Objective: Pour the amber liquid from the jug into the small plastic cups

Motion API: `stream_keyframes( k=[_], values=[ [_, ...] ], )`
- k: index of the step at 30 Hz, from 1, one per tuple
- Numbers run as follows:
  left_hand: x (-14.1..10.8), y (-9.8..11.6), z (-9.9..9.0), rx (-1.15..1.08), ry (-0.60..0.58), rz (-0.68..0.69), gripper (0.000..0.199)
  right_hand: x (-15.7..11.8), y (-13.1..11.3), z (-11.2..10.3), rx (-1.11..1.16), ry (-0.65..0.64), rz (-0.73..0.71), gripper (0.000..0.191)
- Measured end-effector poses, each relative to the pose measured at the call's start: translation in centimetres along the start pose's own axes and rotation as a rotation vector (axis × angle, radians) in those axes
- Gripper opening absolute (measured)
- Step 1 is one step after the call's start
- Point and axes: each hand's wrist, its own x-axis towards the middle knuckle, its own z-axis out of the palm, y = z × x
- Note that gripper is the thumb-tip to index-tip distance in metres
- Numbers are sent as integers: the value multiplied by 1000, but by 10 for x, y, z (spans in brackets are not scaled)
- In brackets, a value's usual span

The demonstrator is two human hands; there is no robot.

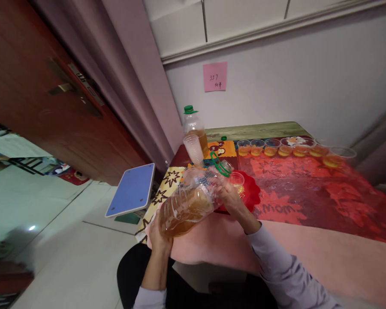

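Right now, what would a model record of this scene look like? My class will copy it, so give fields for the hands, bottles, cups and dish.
Left hand: supporting the tilted bottle near its base
Right hand: gripping that bottle near its neck
Tilted bottle contents: amber liquid, partly filled
Red dish: on the table, holding a clear cup
Capped bottle: upright, behind the stacked cups
Row of cups: right of the capped bottle, with amber liquid

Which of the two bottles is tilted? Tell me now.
The tilted bottle is the uncapped one held by the left hand and right hand. The other bottle stands upright farther back, its green cap on.
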Motion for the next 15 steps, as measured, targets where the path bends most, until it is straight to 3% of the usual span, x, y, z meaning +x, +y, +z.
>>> stream_keyframes(
  k=[6, 11, 15],
  values=[
    [-10, 13, 12, -48, 67, -65, 21, -4, -2, 9, 83, -29, 106, 84],
    [-11, 35, 7, -71, -49, -206, 22, -5, 5, 23, 272, 3, 120, 99],
    [-10, 55, -4, -51, -123, -302, 34, -6, 18, 28, 355, -3, 95, 93]
  ],
)
